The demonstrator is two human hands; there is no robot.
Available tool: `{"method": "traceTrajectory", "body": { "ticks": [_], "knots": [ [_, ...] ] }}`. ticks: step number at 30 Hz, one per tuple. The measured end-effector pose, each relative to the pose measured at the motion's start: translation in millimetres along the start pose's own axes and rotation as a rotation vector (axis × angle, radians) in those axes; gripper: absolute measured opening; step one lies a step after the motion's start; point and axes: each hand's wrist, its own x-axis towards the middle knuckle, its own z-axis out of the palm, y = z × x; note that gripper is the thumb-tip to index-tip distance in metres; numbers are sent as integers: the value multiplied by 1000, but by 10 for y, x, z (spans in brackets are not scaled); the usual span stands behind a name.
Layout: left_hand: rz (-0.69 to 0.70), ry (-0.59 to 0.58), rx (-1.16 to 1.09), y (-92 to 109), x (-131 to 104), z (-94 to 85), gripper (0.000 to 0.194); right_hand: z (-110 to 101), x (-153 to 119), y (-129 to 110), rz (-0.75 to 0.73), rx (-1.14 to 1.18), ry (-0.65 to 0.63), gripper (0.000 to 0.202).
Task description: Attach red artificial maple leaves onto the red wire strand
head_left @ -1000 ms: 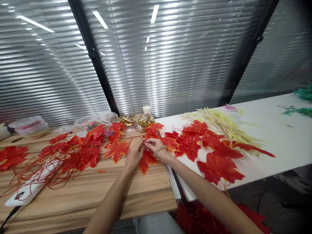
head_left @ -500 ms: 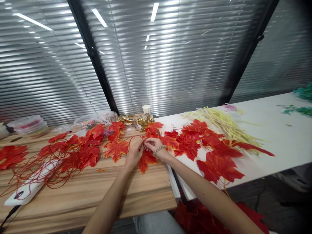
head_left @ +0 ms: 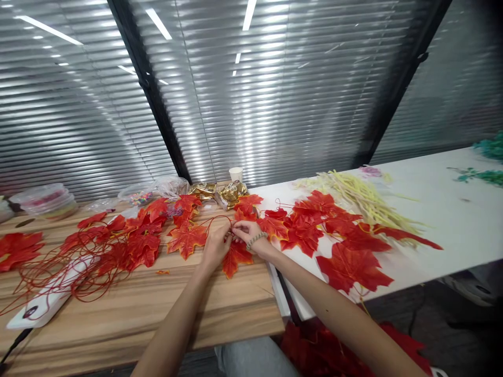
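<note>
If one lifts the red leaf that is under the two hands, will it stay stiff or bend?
The red leaf looks thin and flat, so it would probably flop and weigh little. Its thin red cord curves loosely, so it likely trails limp. On the smooth wooden table, it may slide easily.

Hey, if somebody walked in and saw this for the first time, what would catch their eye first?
Probably the red maple leaves spread across the wooden table and the white table beside it. At the middle, the left hand and right hand meet fingertip to fingertip over one leaf, pinching a thin red wire. To the left, a tangle of red wire lies over a white power strip.
</note>
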Motion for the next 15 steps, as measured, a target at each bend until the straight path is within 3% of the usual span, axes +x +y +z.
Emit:
{"method": "traceTrajectory", "body": {
  "ticks": [15],
  "knots": [
    [-50, -54, 3, 60, 6, -29, 35, -13, 20, 52, -2, -41, -4, 15]
  ]
}}
